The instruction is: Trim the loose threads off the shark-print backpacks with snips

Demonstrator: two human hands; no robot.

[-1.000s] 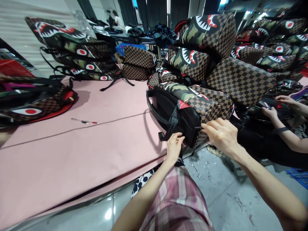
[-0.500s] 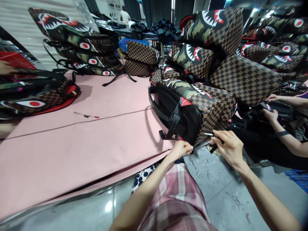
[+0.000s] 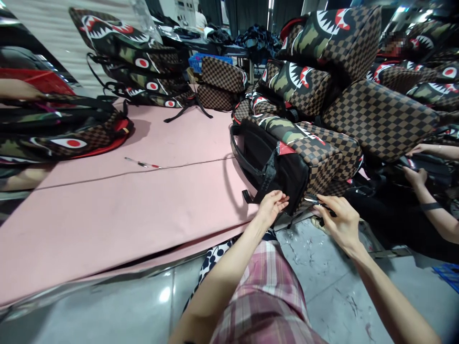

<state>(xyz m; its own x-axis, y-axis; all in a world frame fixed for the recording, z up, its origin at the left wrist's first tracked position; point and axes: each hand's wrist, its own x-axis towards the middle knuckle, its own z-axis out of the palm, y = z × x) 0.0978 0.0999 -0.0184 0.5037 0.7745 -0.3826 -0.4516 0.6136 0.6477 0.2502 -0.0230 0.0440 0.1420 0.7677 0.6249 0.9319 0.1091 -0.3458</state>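
A backpack (image 3: 324, 165) lies on its side at the table's front edge, its black padded back turned to the left and its brown checkered base facing me. Its black strap (image 3: 267, 174) hangs over the back panel. My left hand (image 3: 271, 208) is in front of the lower back panel, fingers loosely bent and a little apart, with nothing visible in them. Between the thumb and fingers of my right hand (image 3: 340, 220) is a pair of thread snips (image 3: 311, 198). Their metal tips point left, close to the bag's lower corner; the handles are mostly hidden.
More shark-face backpacks (image 3: 308, 86) are piled behind, with another stack (image 3: 143, 67) at the back left. A thin pen-like tool (image 3: 142, 164) lies on the pink table (image 3: 161, 210). A co-worker's hands (image 3: 416, 174) handle a black item at right; another person's arm touches a backpack (image 3: 71, 129) at left.
My left hand has risen from the bag's bottom edge to its back panel, and its fingers have loosened. The right hand keeps the snips near the same corner. The view has shifted slightly left.
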